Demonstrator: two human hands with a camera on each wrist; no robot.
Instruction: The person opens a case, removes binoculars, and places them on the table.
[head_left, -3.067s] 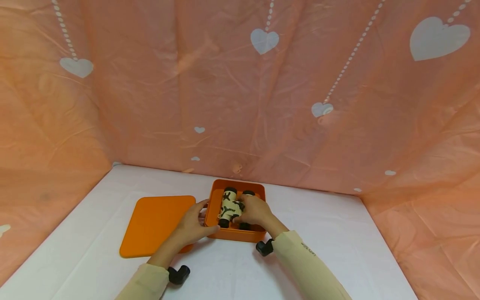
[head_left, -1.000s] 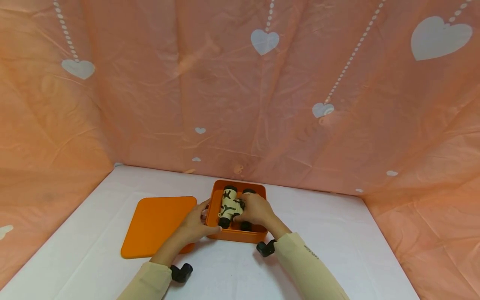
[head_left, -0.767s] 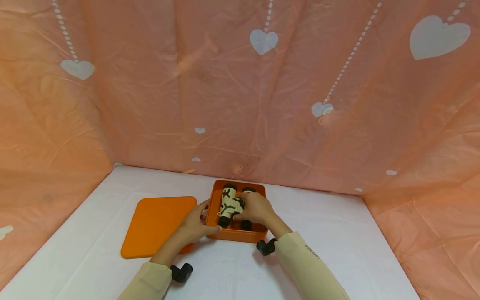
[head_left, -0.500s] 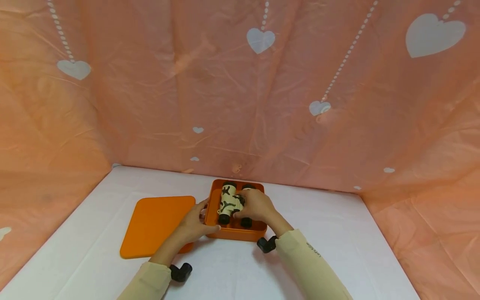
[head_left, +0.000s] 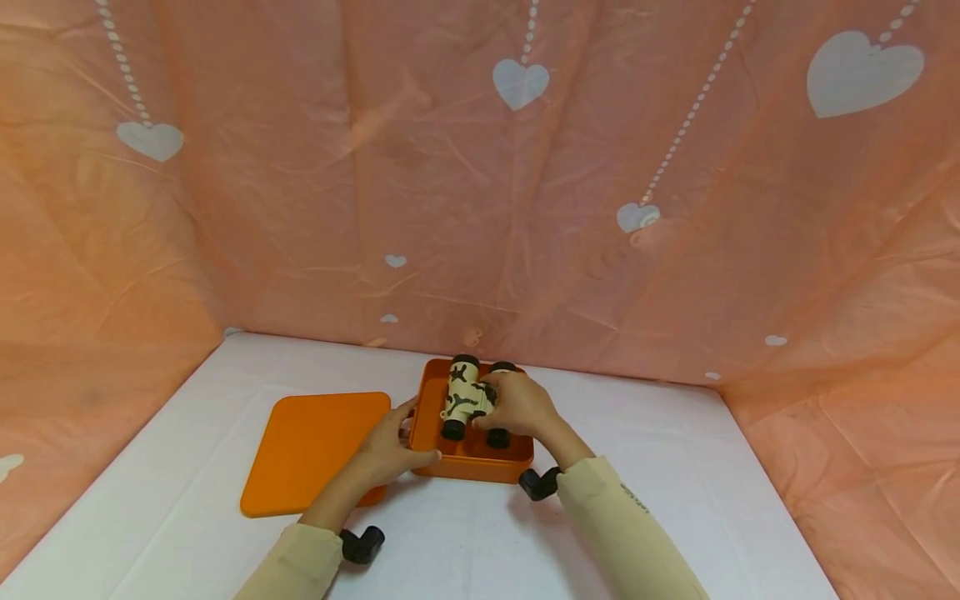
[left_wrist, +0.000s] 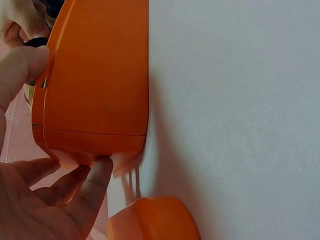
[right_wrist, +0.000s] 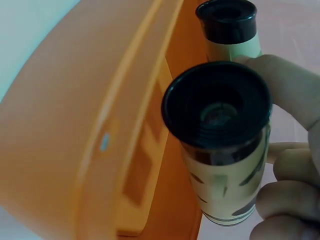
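Note:
My right hand (head_left: 523, 410) grips a pair of toy binoculars (head_left: 462, 400), cream with dark camouflage patches and black ends, over the orange box (head_left: 474, 470). The far ends of the binoculars overlap the box's back rim. In the right wrist view two black-rimmed eyepieces face the camera, the binoculars' near barrel (right_wrist: 222, 182) beside my curled fingers (right_wrist: 285, 200). My left hand (head_left: 384, 450) holds the box at its near left corner. In the left wrist view the left thumb lies at the box's rim and the fingertips press the box's side wall (left_wrist: 95, 75).
A flat orange lid (head_left: 311, 454) lies left of the box, partly under my left forearm. A white cloth (head_left: 637, 475) covers the table. Peach curtains (head_left: 435, 192) with white hearts stand behind and at both sides. Black wrist cameras (head_left: 362, 545) sit on both wrists.
My right hand has raised the binoculars from inside the box, moving them up and slightly toward the back. The left hand keeps its place on the box; the lid has not moved.

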